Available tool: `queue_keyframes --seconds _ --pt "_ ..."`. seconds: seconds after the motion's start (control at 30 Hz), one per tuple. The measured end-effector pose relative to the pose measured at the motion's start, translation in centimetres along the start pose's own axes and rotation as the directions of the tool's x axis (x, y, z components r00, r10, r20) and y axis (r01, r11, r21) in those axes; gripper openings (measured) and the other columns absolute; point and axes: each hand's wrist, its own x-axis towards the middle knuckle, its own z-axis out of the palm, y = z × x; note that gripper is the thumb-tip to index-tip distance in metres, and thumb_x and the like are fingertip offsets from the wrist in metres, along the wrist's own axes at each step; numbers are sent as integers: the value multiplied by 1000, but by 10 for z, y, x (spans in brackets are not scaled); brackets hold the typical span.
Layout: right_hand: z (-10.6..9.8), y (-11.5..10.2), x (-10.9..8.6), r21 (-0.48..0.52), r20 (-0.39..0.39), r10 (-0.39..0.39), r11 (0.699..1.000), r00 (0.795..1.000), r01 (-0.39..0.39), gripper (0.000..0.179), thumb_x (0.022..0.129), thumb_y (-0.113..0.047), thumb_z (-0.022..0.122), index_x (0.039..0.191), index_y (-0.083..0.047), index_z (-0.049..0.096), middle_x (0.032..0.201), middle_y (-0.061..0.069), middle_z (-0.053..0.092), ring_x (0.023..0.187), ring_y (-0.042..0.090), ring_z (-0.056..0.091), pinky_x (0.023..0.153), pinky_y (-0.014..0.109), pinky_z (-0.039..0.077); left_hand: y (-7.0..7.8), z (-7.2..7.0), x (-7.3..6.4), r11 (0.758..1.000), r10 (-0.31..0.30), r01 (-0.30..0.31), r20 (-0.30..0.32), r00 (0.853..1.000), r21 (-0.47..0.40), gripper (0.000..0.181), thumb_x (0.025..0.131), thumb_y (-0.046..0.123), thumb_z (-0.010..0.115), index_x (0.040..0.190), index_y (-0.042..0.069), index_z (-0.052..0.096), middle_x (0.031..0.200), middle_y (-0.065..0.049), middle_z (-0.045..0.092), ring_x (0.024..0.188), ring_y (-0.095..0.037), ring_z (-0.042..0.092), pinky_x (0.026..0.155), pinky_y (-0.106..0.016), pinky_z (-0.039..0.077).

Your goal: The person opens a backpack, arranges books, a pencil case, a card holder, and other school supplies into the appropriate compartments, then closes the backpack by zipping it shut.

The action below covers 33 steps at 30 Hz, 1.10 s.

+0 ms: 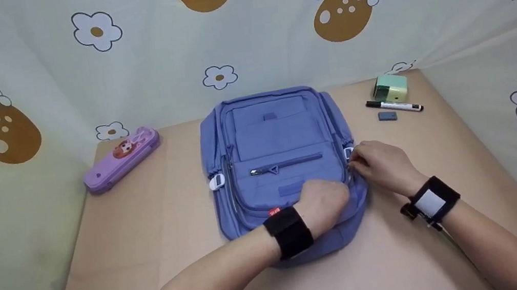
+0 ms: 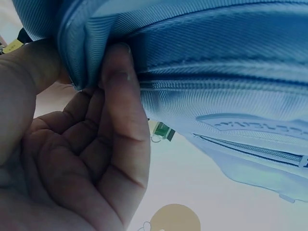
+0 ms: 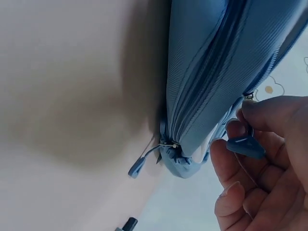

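Presently, the blue backpack [image 1: 282,133] lies on the surface [image 1: 129,279], from the far edge down to about the middle, front side up. The left hand [image 1: 324,202] pinches 1 fold of its cloth [image 2: 84,57] between thumb and forefinger, close beside a zipper track [image 2: 226,85]. The right hand [image 1: 386,166], at the bag's right side, holds 1 zip pull [image 3: 245,146] with thumb and fingertips, the tab lying against the fingers. For good zipper work, the left hand should give firm tension to the cloth, so that the 2 rows of teeth lie flat. The right hand would do best to draw along the track, not upward, with small and even force. Probably the main risk is loose cloth caught in the slider; also the white buckle [image 1: 349,153], just beside the right hand, should not be snagged.
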Motion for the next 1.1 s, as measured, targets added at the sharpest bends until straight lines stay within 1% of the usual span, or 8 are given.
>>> queue_keyframes --seconds 0.13,0.2,0.27,0.37,0.53,0.63,0.87,1.1 --pt "0 1 6 -32 9 -11 999 1000 11 9 93 -18 76 96 -11 71 86 2 65 78 22 61 65 42 51 -3 3 -1 1000 19 -17 -81 997 26 14 89 18 70 76 22 70 69 6 66 59 -12 63 47 -32 53" --pt "-2 1 7 -43 10 -6 999 1000 7 8 93 -17 75 96 -11 71 85 3 65 78 23 62 64 43 51 -4 3 -2 999 22 -19 -99 995 29 14 89 18 70 75 22 69 68 6 65 58 -12 63 46 -32 52" --pt "-4 -1 7 -60 7 -2 998 1000 2 7 92 -16 75 94 -11 70 84 3 64 76 23 61 62 44 50 -4 3 -1 999 21 -19 -107 994 26 14 90 20 70 76 22 69 68 7 65 58 -11 62 46 -32 52" --pt "-6 -1 8 -96 -34 3 995 999 -6 6 92 -14 74 92 -9 70 83 5 64 75 26 62 60 47 50 -5 2 -1 1000 19 -18 -101 995 13 19 96 26 66 77 22 69 68 7 65 58 -11 63 47 -32 52" --pt "1 3 20 -136 -101 30 990 994 -44 9 94 -13 69 93 -4 70 85 12 66 76 32 63 61 50 51 -5 1 -4 1000 25 -27 -104 994 -12 16 92 21 68 76 21 69 67 7 65 58 -12 63 46 -33 52" --pt "7 8 32 -134 -81 62 988 995 -72 11 95 -14 68 95 -3 70 88 13 66 77 33 64 63 49 52 -4 3 -7 999 42 -44 -111 993 -17 14 88 17 70 75 21 68 67 7 64 57 -12 63 45 -33 51" --pt "8 14 62 -130 -11 115 985 993 -115 13 97 -14 67 96 -2 71 90 14 66 79 32 64 64 49 53 -6 2 -8 998 43 -47 -79 996 -48 16 91 18 68 76 20 69 69 6 66 59 -13 64 46 -34 52" --pt "10 19 77 -121 -3 173 978 985 -172 16 99 -18 66 98 -2 70 92 15 66 81 33 64 66 50 53 -5 5 -9 999 45 -43 -163 986 17 16 89 16 69 74 21 67 68 6 64 58 -11 63 45 -32 51"
